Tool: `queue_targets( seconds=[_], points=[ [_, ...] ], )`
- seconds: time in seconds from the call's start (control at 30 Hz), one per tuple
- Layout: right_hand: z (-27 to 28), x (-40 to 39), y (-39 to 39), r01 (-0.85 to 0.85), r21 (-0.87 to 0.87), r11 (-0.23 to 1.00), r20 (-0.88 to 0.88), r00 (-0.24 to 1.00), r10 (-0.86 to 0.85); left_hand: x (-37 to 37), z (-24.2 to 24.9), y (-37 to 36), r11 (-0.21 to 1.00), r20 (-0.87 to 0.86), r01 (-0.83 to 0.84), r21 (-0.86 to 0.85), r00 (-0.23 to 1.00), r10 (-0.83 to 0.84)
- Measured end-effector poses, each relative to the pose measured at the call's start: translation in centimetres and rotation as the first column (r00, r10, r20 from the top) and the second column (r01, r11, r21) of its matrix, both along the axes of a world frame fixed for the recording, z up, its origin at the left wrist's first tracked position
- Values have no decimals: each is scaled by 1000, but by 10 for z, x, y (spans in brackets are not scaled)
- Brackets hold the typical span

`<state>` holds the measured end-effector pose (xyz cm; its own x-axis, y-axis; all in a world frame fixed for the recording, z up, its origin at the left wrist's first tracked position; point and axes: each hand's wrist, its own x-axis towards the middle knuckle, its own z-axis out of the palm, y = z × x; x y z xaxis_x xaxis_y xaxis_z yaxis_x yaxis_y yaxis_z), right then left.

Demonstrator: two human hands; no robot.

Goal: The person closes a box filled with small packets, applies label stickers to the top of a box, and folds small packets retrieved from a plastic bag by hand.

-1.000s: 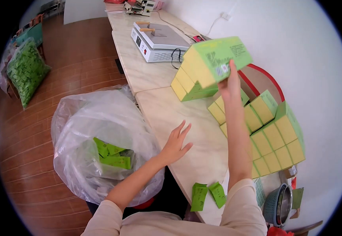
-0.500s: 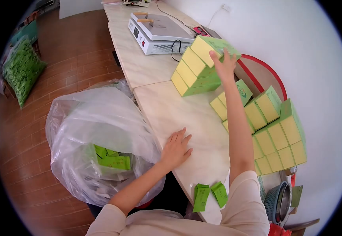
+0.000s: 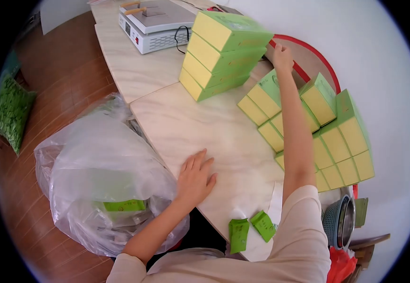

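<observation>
My left hand (image 3: 196, 179) lies flat on the marbled tabletop (image 3: 181, 122), fingers spread, holding nothing. My right hand (image 3: 283, 57) is raised just right of a tall stack of green and yellow boxes (image 3: 224, 54). Its fingers are curled into a loose fist and nothing shows in them; a narrow gap separates it from the stack. Below that forearm, more green and yellow boxes (image 3: 342, 146) stand piled against the wall, partly hidden by the arm. Two green packets, a left one (image 3: 238, 235) and a right one (image 3: 263, 226), lie at the near table edge.
A large clear plastic bag (image 3: 101, 165) with green packets inside stands left of the table. A white hot plate (image 3: 155, 28) sits at the far end. On the right are a blue basket (image 3: 333, 219) and red plastic (image 3: 341, 266). A filled bag (image 3: 11, 111) is at far left.
My right hand has left the top box of the tall stack, moved to its right side and closed. My left hand stays flat on the table. The view has shifted.
</observation>
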<state>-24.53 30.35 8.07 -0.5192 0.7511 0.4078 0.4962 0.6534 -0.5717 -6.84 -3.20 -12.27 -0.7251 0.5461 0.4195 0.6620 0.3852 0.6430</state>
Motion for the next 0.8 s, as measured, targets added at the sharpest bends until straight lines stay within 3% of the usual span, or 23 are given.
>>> queue_targets(
  seconds=[0.07,0.13,0.2,0.23,0.3,0.4,0.47,0.63,0.8],
  points=[
    [-16,-3,35,221,67,973,222,947,-230,-1,0,2,1000,2,7,-7,1000,-7],
    [-30,-1,58,362,42,931,294,886,-358,-3,1,1,1000,5,0,-25,1000,0],
    [-49,-8,81,487,-78,870,391,817,-423,-4,3,2,1000,40,6,-6,999,-5],
    [-59,-13,91,486,-93,869,408,815,-412,-5,3,4,1000,49,4,-29,999,-3],
    [-75,-20,108,452,-36,891,608,718,-340,-6,2,3,1000,64,11,5,998,-11],
    [-75,-15,127,498,-129,857,591,733,-337,-7,1,3,1000,75,10,12,997,-10],
    [-74,-20,113,508,-86,857,595,716,-365,-8,-4,3,999,58,8,31,998,-10],
    [-63,-7,29,501,-72,862,561,735,-380,-5,-3,-1,999,29,12,40,999,-13],
    [-65,31,-53,283,-7,959,541,807,-235,0,-5,-5,976,108,-29,215,994,6]
  ],
)
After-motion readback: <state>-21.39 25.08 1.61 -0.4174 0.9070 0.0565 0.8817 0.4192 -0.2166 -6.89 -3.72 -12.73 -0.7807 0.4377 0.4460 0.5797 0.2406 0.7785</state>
